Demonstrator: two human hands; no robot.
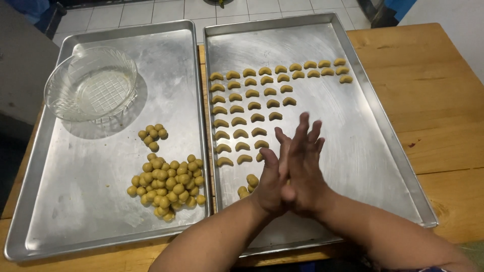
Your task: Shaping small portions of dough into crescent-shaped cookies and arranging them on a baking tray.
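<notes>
Fingers (302, 132) straight, left hand (269, 184), right hand (305, 176) pressed together over right tray (373, 131).

a wooden table (433, 100) carries two metal baking trays side by side, touching: the left tray (75, 201) reaches its left and near edges, the right tray (363, 126) sits mid-table, leaving bare wood along the right edge.

Left hand (269, 184) and right hand (305, 166) pressed palm to palm, fingers extended, forearms converging.
</notes>
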